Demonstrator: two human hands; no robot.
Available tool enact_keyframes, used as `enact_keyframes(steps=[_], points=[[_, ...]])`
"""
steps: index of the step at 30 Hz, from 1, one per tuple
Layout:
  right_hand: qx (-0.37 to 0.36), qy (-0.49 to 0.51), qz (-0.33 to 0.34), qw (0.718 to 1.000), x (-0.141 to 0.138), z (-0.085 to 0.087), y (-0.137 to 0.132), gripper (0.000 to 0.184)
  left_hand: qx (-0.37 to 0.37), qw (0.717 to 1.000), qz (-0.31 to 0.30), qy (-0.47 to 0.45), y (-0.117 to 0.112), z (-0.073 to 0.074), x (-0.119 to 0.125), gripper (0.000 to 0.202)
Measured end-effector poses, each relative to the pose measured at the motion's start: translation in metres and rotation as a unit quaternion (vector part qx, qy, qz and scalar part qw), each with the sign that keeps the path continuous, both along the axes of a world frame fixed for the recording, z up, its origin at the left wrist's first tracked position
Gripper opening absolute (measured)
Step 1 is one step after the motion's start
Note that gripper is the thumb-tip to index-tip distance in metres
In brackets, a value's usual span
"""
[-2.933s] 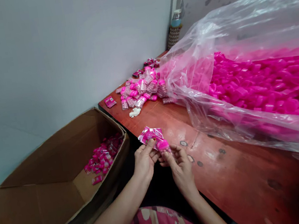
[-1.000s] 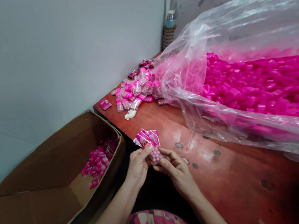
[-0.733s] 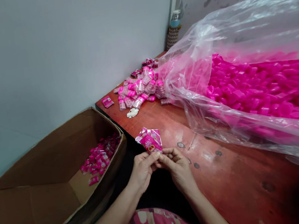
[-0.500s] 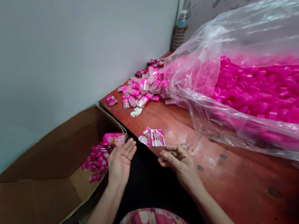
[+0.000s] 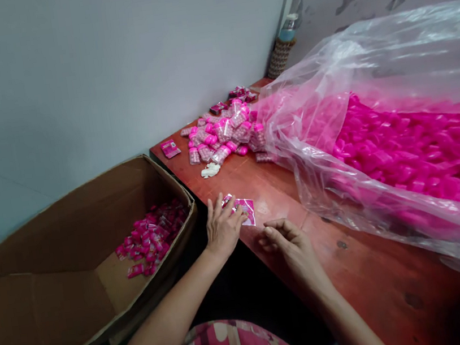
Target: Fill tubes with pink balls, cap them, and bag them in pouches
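Observation:
My left hand (image 5: pixel 222 228) lies with its fingers stretched out on a small stack of pink printed wrappers (image 5: pixel 246 211) near the front edge of the reddish wooden table (image 5: pixel 355 275). My right hand (image 5: pixel 287 241) rests on the table just right of the wrappers, its fingers loosely curled with nothing visible in them. An open cardboard box (image 5: pixel 56 277) stands to the left below the table, with several wrapped pink packs (image 5: pixel 152 240) at its bottom.
A heap of small clear bottles with pink caps (image 5: pixel 224 133) lies at the table's far end. A big clear plastic bag of pink caps (image 5: pixel 414 141) covers the right side. A white scrap (image 5: pixel 211 170) and a bottle in the corner (image 5: pixel 283 48) are farther back.
Both hands held a filled pack inside a wrapper. The left hand then tossed it into the box and has come back onto the wrappers on the table; the right hand let go.

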State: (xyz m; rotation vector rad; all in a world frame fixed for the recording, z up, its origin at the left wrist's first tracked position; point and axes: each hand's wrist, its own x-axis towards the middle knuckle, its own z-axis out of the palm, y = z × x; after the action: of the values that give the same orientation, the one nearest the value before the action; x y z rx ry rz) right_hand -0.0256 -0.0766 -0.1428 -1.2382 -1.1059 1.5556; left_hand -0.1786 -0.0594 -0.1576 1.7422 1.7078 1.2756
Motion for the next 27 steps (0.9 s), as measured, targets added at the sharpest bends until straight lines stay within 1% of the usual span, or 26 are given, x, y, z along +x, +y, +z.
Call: enact_keyframes(steps=[2, 3, 5, 9, 13, 14, 16, 18, 20, 22, 23, 24, 25, 27], points=[[0.034, -0.039, -0.001, 0.999, 0.002, -0.001, 0.008, 0.021, 0.026, 0.990, -0.002, 0.141, 0.002, -0.007, -0.002, 0.021], [0.055, -0.061, -0.005, 0.997, 0.002, 0.000, 0.013, 0.021, 0.040, 0.981, -0.001, 0.188, 0.002, -0.009, -0.002, 0.020], [0.094, -0.101, -0.006, 0.990, 0.001, 0.002, 0.021, 0.021, 0.065, 0.970, 0.005, 0.233, 0.003, -0.013, -0.001, 0.018], [0.129, -0.142, -0.002, 0.981, -0.004, 0.008, 0.026, 0.023, 0.111, 0.965, 0.005, 0.236, 0.002, -0.017, 0.001, 0.019], [0.146, -0.170, -0.019, 0.975, -0.005, 0.004, 0.024, 0.024, 0.156, 0.966, 0.005, 0.205, 0.000, -0.018, 0.000, 0.019], [0.146, -0.158, -0.028, 0.976, -0.005, 0.002, 0.024, 0.025, 0.166, 0.967, 0.005, 0.195, 0.000, -0.017, 0.000, 0.020], [0.136, -0.096, -0.036, 0.985, -0.008, -0.002, 0.028, 0.030, 0.181, 0.968, 0.001, 0.172, -0.001, -0.013, 0.000, 0.020], [0.108, -0.018, -0.029, 0.994, -0.012, -0.002, 0.034, 0.035, 0.182, 0.973, -0.018, 0.140, -0.002, -0.005, 0.001, 0.021], [0.078, 0.033, -0.019, 0.996, -0.016, 0.001, 0.041, 0.035, 0.160, 0.983, -0.030, 0.083, -0.004, 0.004, 0.001, 0.024], [0.058, 0.050, -0.018, 0.997, -0.020, 0.006, 0.047, 0.034, 0.103, 0.994, -0.012, -0.022, -0.005, 0.012, 0.000, 0.035], [0.052, 0.054, -0.017, 0.997, -0.023, 0.009, 0.049, 0.034, 0.059, 0.994, -0.001, -0.090, -0.006, 0.016, -0.002, 0.040], [0.045, 0.057, -0.015, 0.997, -0.025, 0.012, 0.051, 0.034, 0.007, 0.987, 0.003, -0.164, -0.007, 0.018, -0.003, 0.042], [0.039, 0.060, -0.011, 0.997, -0.027, 0.015, 0.052, 0.035, -0.050, 0.970, -0.001, -0.237, -0.007, 0.021, -0.004, 0.040], [0.030, 0.060, -0.003, 0.998, -0.032, 0.018, 0.054, 0.037, -0.150, 0.920, -0.023, -0.362, -0.007, 0.023, -0.006, 0.030]])
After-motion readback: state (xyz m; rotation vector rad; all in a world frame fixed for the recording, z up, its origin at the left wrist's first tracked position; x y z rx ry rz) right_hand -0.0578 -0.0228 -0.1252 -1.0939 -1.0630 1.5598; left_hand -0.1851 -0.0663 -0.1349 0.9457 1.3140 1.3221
